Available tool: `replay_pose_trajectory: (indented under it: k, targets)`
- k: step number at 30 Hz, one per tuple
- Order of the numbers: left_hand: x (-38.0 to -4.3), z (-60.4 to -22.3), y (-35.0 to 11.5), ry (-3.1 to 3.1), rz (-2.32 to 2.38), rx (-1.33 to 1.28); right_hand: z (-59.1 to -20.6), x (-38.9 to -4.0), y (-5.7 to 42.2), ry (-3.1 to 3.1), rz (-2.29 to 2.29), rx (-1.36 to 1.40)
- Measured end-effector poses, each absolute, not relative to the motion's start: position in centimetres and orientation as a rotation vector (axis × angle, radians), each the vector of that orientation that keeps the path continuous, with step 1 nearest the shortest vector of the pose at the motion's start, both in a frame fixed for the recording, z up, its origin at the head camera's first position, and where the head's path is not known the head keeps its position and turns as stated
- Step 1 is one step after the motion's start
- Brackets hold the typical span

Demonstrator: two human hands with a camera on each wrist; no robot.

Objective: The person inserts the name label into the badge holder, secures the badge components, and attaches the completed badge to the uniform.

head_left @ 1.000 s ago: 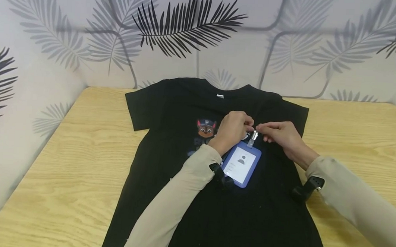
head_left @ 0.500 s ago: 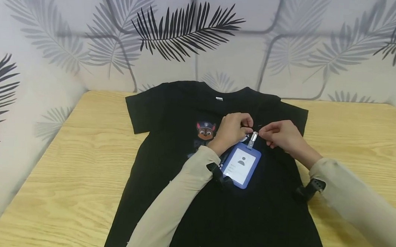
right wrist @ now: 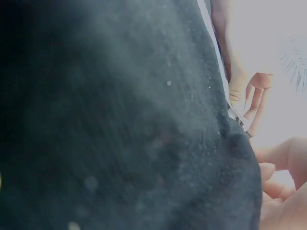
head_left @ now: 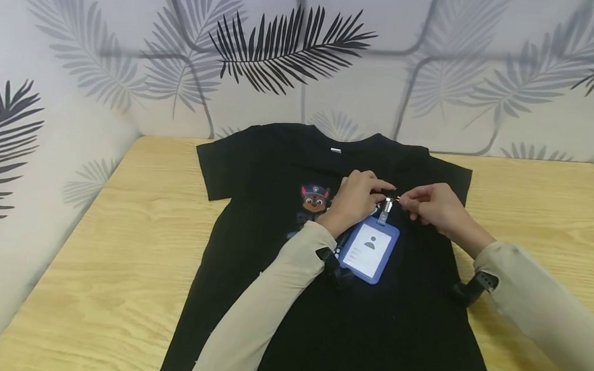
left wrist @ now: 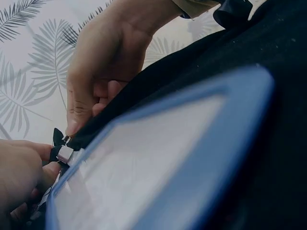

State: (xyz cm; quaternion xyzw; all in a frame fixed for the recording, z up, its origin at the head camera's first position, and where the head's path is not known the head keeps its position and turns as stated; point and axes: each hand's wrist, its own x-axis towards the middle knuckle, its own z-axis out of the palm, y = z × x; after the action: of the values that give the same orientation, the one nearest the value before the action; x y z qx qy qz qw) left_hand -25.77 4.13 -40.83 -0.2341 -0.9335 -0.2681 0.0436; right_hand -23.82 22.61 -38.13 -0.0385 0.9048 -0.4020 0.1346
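A black T-shirt [head_left: 370,324] lies spread out with a cartoon dog print [head_left: 314,200] on its chest. On it rests a blue badge holder [head_left: 393,252] with a white card [head_left: 368,256] and a silver clip [head_left: 388,206] at its top. My left hand [head_left: 351,202] pinches a bit of shirt cloth beside the clip; a dark fold [left wrist: 57,137] stands up there in the left wrist view. Close by, my right hand [head_left: 439,210] pinches a small gold metal piece [head_left: 398,198] at the clip's end. Its exact shape is hidden by fingertips.
The shirt lies on a light wooden table [head_left: 122,255], its neck near the back edge. Behind rises a white cloth backdrop [head_left: 261,105] with leaf prints. A black wrist camera [head_left: 473,287] hangs under the right sleeve, close above the shirt.
My left index finger has straightened over the cloth beside the clip. The gold piece now shows at my right fingertips. The whole view has shifted slightly; the badge holder lies as before.
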Motion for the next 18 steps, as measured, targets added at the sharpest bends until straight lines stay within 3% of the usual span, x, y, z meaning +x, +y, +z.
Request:
replay_pose_trajectory:
  k: [18]
  targets:
    - [-25.55,-40.34,4.22,-2.817,-0.291,-0.973,-38.53,-24.21,22.73,2.401,-1.448,0.016]
